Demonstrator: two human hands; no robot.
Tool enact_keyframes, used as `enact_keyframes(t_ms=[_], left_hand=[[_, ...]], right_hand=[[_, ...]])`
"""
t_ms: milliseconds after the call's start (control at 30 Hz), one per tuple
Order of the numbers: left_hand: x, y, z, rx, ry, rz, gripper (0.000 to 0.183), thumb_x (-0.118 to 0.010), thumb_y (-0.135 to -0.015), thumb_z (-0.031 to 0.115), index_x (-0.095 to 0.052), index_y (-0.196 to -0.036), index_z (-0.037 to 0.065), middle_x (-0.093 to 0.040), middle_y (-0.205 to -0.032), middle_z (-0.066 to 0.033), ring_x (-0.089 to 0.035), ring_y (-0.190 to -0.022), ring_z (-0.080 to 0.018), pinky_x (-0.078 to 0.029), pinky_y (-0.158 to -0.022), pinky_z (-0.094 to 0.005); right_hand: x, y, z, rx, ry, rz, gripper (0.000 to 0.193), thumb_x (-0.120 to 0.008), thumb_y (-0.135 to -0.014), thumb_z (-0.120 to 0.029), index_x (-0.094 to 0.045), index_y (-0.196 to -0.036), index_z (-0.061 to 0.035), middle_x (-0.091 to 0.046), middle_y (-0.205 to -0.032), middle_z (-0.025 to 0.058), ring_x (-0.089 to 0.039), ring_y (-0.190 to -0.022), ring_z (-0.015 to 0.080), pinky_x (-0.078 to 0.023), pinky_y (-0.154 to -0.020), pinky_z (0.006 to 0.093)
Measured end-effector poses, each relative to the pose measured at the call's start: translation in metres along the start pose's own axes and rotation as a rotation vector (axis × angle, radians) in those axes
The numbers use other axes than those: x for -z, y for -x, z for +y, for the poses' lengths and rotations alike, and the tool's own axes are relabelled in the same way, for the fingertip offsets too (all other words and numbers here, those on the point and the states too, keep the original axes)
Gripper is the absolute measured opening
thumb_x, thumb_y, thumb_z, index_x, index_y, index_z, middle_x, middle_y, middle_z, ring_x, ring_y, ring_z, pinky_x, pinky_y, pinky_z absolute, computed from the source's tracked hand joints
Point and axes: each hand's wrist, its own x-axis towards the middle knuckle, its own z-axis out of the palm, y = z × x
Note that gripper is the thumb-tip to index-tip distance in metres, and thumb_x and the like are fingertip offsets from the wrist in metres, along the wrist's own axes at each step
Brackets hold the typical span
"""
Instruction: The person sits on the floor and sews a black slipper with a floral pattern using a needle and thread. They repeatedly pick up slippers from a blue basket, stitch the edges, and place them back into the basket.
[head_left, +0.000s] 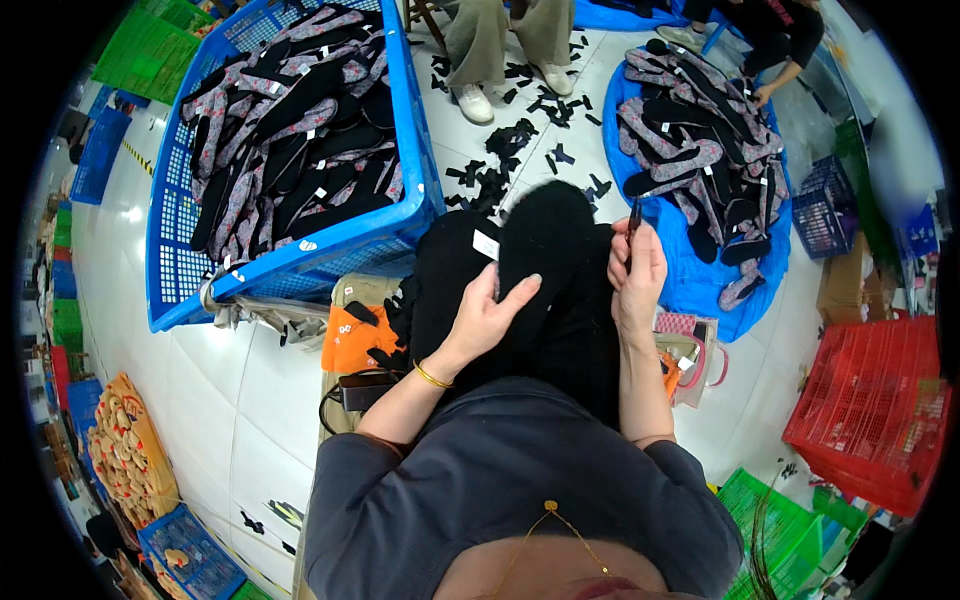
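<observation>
My left hand [485, 318] grips a long black fuzzy fabric piece [546, 232] with a rounded end, shaped like a slipper sole. It lies over my dark-clothed lap, and its lower part blends into the black cloth. A small white tag [486, 246] shows just above my left fingers. To the right of the piece, my right hand [640, 275] is closed on a small dark pointed tool that looks like thread snips [636, 215]. The snips point away from me and are apart from the fabric. My right fingers hide most of their handle.
A blue basket [425, 195] at the front left is heaped with black and floral fabric pieces [300, 130]. More lie on a blue sheet [700, 290] at the right, where another person's hand [765, 95] reaches in. Black scraps [490, 180] litter the floor. A red crate [870, 415] stands right.
</observation>
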Motion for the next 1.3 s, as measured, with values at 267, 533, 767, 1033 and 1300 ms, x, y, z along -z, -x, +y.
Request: enact_keyframes(t_ms=[267, 533, 767, 1033, 1300], left_hand=[[-0.008, 0.018, 0.019, -0.178, -0.539, 0.048, 0.032, -0.076, -0.084, 0.024, -0.058, -0.08, -0.002, -0.048, -0.057, -0.0109, -0.048, -0.044, -0.022, -0.037, -0.043, -0.0342], [0.086, -0.02, 0.083, -0.145, -0.459, -0.062, 0.033, -0.059, -0.098, 0.024, -0.061, -0.121, 0.0, -0.07, -0.105, -0.0075, -0.065, -0.096, -0.0121, -0.052, -0.081, -0.0257], [0.303, -0.167, 0.078, -0.062, -0.878, 0.173, 0.033, -0.057, -0.097, 0.023, -0.063, -0.115, -0.003, -0.071, -0.1, -0.0101, -0.066, -0.09, -0.0154, -0.052, -0.08, -0.0276], [0.384, -0.251, -0.128, 0.67, -1.399, -0.748, 0.065, -0.079, -0.072, 0.036, -0.06, -0.123, 0.001, -0.063, -0.123, -0.0188, -0.059, -0.116, -0.0334, -0.048, -0.097, -0.0412], [0.358, -0.25, -0.104, 0.58, -1.471, -0.597, 0.079, -0.079, -0.07, 0.054, -0.06, -0.124, -0.001, -0.066, -0.115, -0.0235, -0.063, -0.106, -0.0357, -0.05, -0.092, -0.0438]], right_hand=[[-0.002, -0.02, -0.018, -0.143, 0.415, -0.365, 0.034, -0.081, -0.08, -0.009, -0.066, -0.109, -0.0008, -0.066, -0.09, -0.0022, -0.055, -0.074, 0.0023, -0.043, -0.064, 0.018], [0.031, -0.114, -0.038, 0.017, 0.25, 0.323, 0.014, -0.072, -0.088, -0.024, -0.07, -0.089, -0.0096, -0.059, -0.07, -0.0054, -0.04, -0.051, 0.0008, -0.026, -0.042, 0.0192], [0.058, -0.132, -0.042, 0.189, -0.229, 0.225, 0.02, -0.052, -0.102, -0.021, -0.055, -0.111, -0.0031, -0.044, -0.069, -0.0018, -0.024, -0.045, 0.0045, -0.019, -0.037, 0.0212], [0.006, -0.104, 0.02, 0.134, 0.075, 0.224, 0.017, -0.056, -0.1, -0.015, -0.058, -0.111, -0.0017, -0.045, -0.064, -0.0021, -0.028, -0.045, 0.0006, -0.018, -0.037, 0.0187], [0.008, -0.114, 0.023, -0.01, 0.162, 0.195, 0.019, -0.06, -0.098, -0.017, -0.058, -0.109, -0.0017, -0.042, -0.065, -0.0036, -0.026, -0.045, 0.0005, -0.017, -0.038, 0.0186]])
